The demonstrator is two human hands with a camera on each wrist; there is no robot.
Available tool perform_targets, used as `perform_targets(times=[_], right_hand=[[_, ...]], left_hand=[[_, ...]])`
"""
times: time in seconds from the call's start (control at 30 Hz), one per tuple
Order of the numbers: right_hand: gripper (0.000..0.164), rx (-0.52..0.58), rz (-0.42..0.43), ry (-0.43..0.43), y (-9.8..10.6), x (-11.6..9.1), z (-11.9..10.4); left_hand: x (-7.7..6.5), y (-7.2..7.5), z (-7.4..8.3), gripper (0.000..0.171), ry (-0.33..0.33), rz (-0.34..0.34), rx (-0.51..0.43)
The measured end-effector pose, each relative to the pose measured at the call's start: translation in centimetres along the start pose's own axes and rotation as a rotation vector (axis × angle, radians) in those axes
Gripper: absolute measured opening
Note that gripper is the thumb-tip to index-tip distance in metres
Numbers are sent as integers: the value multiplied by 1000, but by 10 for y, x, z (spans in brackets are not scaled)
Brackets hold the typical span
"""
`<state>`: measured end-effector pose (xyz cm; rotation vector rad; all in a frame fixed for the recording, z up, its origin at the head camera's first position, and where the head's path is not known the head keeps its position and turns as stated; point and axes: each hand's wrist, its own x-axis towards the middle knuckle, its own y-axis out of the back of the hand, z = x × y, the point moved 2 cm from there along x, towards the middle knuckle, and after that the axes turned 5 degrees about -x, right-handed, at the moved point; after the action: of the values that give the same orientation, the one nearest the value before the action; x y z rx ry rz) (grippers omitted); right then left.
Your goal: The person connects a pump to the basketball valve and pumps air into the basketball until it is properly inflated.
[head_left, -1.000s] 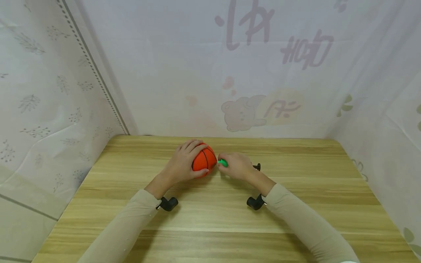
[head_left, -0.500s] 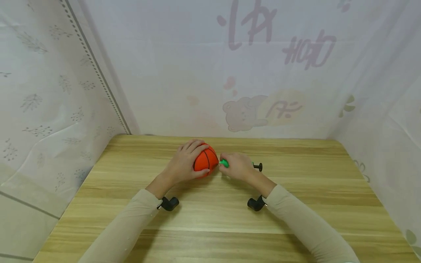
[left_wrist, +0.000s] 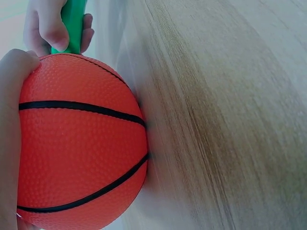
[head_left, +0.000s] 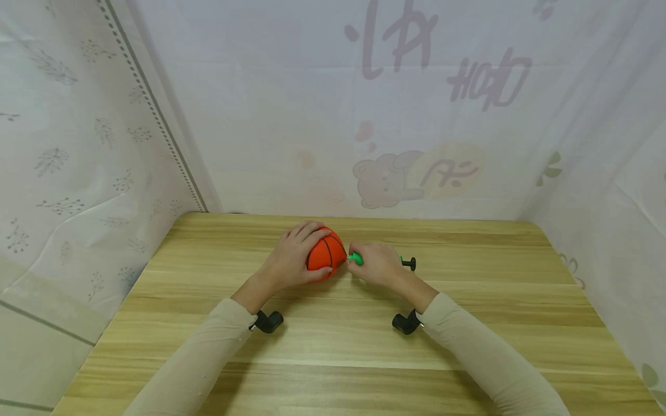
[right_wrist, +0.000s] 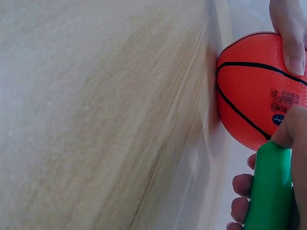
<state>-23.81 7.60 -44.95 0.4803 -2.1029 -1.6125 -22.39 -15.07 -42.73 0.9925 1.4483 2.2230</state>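
Observation:
A small orange-red toy basketball with black seam lines rests on the wooden table. My left hand grips it from the left, fingers over the top and thumb along the near side. In my right hand is a green hand pump, its fingers wrapped round the barrel. The pump lies level, its tip pointing at the ball's right side and right at the surface. Its black handle sticks out beyond the hand. Printed text and a blue logo show on the ball near the pump in the right wrist view.
The wood-grain table stretches around both hands. A pale printed curtain hangs behind its far edge, with more curtain at both sides. Black wrist cameras jut inward from the sleeves.
The whole head view has shifted very slightly. Slightly more of the pump's rear end and black handle shows past my right hand; both hands keep their hold.

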Motion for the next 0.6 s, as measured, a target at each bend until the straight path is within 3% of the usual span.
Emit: perform_targets(times=[0.6], right_hand=[[10,-7,28,18,-5,-2,4]], left_hand=[[1,-1,0,71,1,0,-2]])
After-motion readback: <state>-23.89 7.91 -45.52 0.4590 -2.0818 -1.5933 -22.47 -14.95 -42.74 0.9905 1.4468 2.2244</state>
